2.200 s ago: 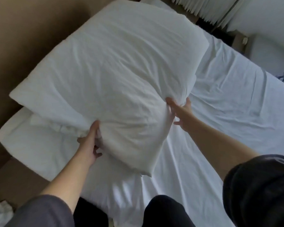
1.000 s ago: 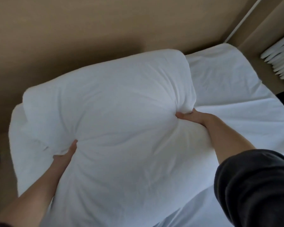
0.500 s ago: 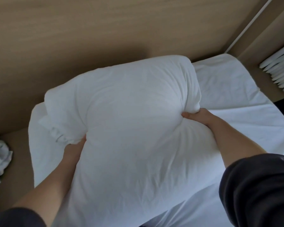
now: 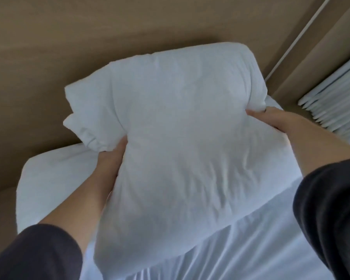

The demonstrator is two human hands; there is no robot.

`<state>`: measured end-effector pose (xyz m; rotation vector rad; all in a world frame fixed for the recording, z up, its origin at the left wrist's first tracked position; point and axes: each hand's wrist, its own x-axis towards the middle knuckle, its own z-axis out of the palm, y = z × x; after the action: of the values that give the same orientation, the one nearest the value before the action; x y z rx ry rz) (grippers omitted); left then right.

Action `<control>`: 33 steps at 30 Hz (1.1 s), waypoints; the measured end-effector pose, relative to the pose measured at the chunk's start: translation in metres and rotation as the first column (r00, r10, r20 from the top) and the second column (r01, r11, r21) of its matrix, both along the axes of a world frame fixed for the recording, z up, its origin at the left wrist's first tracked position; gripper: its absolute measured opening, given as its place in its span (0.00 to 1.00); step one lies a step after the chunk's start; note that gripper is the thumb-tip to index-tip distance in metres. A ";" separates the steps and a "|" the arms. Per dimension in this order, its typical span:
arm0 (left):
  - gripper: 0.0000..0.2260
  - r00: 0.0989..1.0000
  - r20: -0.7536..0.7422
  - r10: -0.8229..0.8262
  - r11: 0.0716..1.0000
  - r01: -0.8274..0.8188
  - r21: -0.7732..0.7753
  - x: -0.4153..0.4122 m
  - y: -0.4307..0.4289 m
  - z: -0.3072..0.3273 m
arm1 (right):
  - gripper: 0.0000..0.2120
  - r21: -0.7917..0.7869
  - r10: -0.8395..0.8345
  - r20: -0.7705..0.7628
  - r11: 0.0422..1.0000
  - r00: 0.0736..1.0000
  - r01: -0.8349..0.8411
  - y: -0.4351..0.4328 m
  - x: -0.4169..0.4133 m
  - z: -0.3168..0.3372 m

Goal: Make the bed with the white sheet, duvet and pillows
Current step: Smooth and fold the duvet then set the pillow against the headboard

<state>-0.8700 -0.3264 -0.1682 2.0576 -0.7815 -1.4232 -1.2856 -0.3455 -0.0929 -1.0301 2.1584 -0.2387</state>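
Note:
A large white pillow (image 4: 182,126) fills the middle of the view, lifted above the head end of the bed. My left hand (image 4: 113,156) grips its left side under a bunched corner of the case. My right hand (image 4: 271,118) pinches its right edge. The bed below is covered by a white sheet (image 4: 251,245), wrinkled near me. A second white pillow or padded edge (image 4: 49,174) lies flat at the bed's left, partly hidden by my left arm. No duvet is in view.
A tan wooden headboard wall (image 4: 89,37) rises right behind the pillow. White pleated curtains (image 4: 335,102) hang at the right. A strip of tan ledge (image 4: 0,209) runs along the bed's left side.
Both hands have carried the pillow up and toward the headboard, and it now stands more upright. My left hand's grip has shifted from underneath to the pillow's left side.

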 end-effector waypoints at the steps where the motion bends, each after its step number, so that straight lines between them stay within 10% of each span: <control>1: 0.47 0.995 -0.094 0.039 0.998 -0.035 0.045 -0.003 0.003 -0.008 | 0.40 0.006 0.009 -0.030 1.000 1.000 -0.009 -0.005 -0.005 -0.013; 11: 0.47 0.979 0.052 0.197 0.980 -0.196 -0.022 -0.013 0.009 -0.051 | 0.31 -0.159 -0.040 -0.408 0.987 0.912 -0.028 -0.005 0.040 -0.076; 16: 0.39 0.741 0.671 -0.032 0.813 0.410 -0.413 -0.062 -0.029 -0.005 | 0.30 -0.205 0.224 -0.516 0.905 0.827 -0.373 -0.027 0.089 -0.074; 19: 0.34 0.380 0.910 -0.166 0.566 0.793 -0.228 -0.093 -0.053 -0.004 | 0.31 -0.163 0.265 -0.577 0.889 0.773 -0.427 -0.035 0.092 -0.098; 22: 0.32 0.133 0.911 -0.390 0.511 0.854 0.094 -0.098 -0.066 -0.043 | 0.33 -0.095 0.284 -0.635 0.894 0.719 -0.437 -0.039 0.078 -0.129; 33: 0.37 0.100 0.904 -0.415 0.588 0.788 0.183 -0.071 -0.071 -0.031 | 0.34 -0.006 0.291 -0.604 0.929 0.742 -0.369 -0.026 0.062 -0.103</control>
<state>-0.9411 -0.3971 -0.1989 2.1290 -2.4432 -0.1172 -1.2238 -0.3717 -0.1961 -1.7263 2.4608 0.1516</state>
